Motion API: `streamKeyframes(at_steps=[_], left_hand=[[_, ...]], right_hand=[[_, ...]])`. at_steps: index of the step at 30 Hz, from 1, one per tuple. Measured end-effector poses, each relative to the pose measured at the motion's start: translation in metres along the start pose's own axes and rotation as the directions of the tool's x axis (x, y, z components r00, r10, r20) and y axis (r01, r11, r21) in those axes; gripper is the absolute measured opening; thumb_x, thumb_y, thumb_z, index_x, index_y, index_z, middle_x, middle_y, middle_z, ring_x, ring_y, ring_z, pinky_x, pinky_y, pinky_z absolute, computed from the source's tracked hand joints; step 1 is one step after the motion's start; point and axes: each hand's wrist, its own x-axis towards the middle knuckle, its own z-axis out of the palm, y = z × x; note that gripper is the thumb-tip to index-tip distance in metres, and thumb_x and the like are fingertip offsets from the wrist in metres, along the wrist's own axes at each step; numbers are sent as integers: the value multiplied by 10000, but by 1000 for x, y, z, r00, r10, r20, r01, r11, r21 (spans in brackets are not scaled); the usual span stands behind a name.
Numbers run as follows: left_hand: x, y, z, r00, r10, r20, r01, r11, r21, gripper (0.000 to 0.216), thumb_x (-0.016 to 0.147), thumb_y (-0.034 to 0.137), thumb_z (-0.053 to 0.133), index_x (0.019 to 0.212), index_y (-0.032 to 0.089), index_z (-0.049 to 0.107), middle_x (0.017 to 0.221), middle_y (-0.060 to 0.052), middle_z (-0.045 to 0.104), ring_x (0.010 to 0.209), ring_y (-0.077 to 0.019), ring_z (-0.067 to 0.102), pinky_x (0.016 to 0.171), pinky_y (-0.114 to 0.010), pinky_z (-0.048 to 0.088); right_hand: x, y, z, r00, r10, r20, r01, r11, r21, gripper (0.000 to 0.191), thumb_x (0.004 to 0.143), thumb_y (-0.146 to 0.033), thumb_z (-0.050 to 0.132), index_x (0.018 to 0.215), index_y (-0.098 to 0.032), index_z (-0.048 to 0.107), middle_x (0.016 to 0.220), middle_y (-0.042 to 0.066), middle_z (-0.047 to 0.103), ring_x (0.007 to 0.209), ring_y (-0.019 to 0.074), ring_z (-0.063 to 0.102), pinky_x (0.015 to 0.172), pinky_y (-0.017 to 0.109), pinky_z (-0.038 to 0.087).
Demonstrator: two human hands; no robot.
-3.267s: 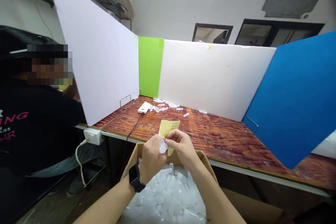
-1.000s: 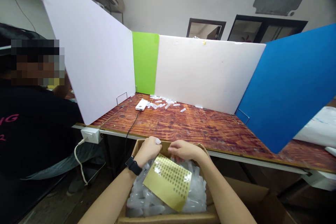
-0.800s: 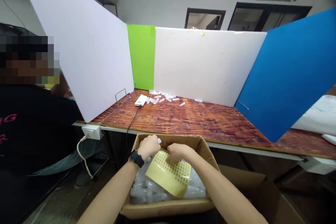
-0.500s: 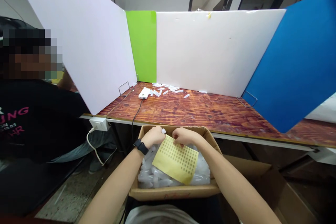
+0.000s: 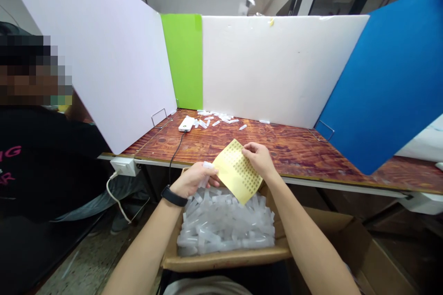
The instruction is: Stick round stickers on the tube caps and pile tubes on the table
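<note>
My right hand (image 5: pixel 258 159) pinches the upper right edge of a yellow backing sheet (image 5: pixel 237 171), which is printed with rows of small dark spots and stands tilted above the box. My left hand (image 5: pixel 192 180) is beside the sheet's left corner, its fingers closed on a small translucent plastic piece (image 5: pixel 206 167). Just below both hands, an open cardboard box (image 5: pixel 224 262) is heaped with similar translucent plastic pieces (image 5: pixel 224 226).
Behind the box runs a wood-grain table (image 5: pixel 277 147), with a white power bank (image 5: pixel 187 124), its black cable, and several loose plastic pieces (image 5: pixel 215 119). White, green and blue panels (image 5: pixel 380 78) stand along it. A co-worker (image 5: pixel 34 156) sits at left.
The yellow sheet has risen off the pieces in the box and now stands above the box's far rim in my right hand. Both hands have moved up, and more of the pieces show.
</note>
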Motion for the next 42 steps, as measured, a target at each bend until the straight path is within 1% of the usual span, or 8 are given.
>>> streamKeyframes(at_steps=[5, 8, 10, 13, 16, 19, 34, 42], left_hand=[[-2, 1, 11, 991, 63, 122, -51, 994, -99, 294, 625, 322, 662, 808, 94, 633, 728, -95, 642, 577, -136, 578, 415, -177, 372], [0, -2, 20, 981, 149, 125, -141, 987, -70, 330, 622, 326, 672, 865, 105, 639, 807, -99, 646, 589, -137, 568, 388, -179, 364], [4, -4, 25, 976, 217, 30, -214, 974, -77, 316, 624, 308, 671, 861, 102, 638, 807, -93, 641, 594, -129, 560, 383, -170, 346], [11, -7, 27, 951, 258, -172, -279, 954, -113, 301, 612, 272, 675, 847, 91, 622, 770, -74, 628, 560, -101, 528, 394, -167, 343], [14, -7, 26, 925, 268, -268, -318, 934, -164, 304, 595, 251, 682, 847, 98, 608, 715, -42, 607, 536, -87, 508, 408, -170, 349], [11, -5, 26, 915, 308, -259, -364, 908, -207, 274, 599, 259, 680, 818, 107, 616, 696, -26, 599, 554, -89, 519, 441, -175, 365], [12, -3, 31, 901, 274, -335, -405, 807, -429, 277, 630, 309, 682, 811, 113, 609, 724, -33, 646, 617, -113, 589, 586, -213, 451], [15, -6, 29, 915, 319, -245, -395, 831, -391, 216, 630, 235, 667, 808, 116, 636, 745, -38, 648, 663, -129, 588, 654, -246, 438]], right_hand=[[4, 3, 3, 960, 155, -233, -110, 975, 195, 174, 695, -333, 518, 713, -161, 503, 486, -26, 496, 383, 107, 451, 410, 227, 369], [3, 0, 7, 951, 201, -237, -146, 963, 227, 226, 719, -364, 505, 785, -149, 491, 500, -12, 514, 402, 128, 499, 423, 239, 404], [0, -6, 10, 950, 150, -274, -101, 977, 186, 310, 736, -381, 500, 923, -135, 478, 676, 42, 581, 473, 140, 546, 454, 258, 435], [-11, -22, 15, 914, -104, -392, 97, 995, -38, 377, 752, -362, 521, 1056, -147, 460, 979, 116, 547, 636, 157, 569, 550, 287, 462], [-24, -38, 23, 927, -321, -194, 288, 940, -181, 166, 798, -308, 493, 866, -177, 570, 876, 73, 561, 691, 158, 541, 633, 282, 448], [-31, -45, 32, 931, -363, -30, 352, 918, -183, 114, 803, -246, 499, 789, -189, 596, 808, 53, 563, 739, 170, 536, 685, 286, 435], [-32, -39, 40, 861, -509, -11, 473, 809, -349, 184, 819, -174, 472, 877, -193, 645, 849, 66, 592, 802, 193, 522, 725, 318, 437], [-30, -40, 38, 891, -452, -46, 424, 865, -269, 106, 769, -136, 518, 775, -189, 610, 813, 58, 583, 791, 192, 522, 712, 319, 430]])
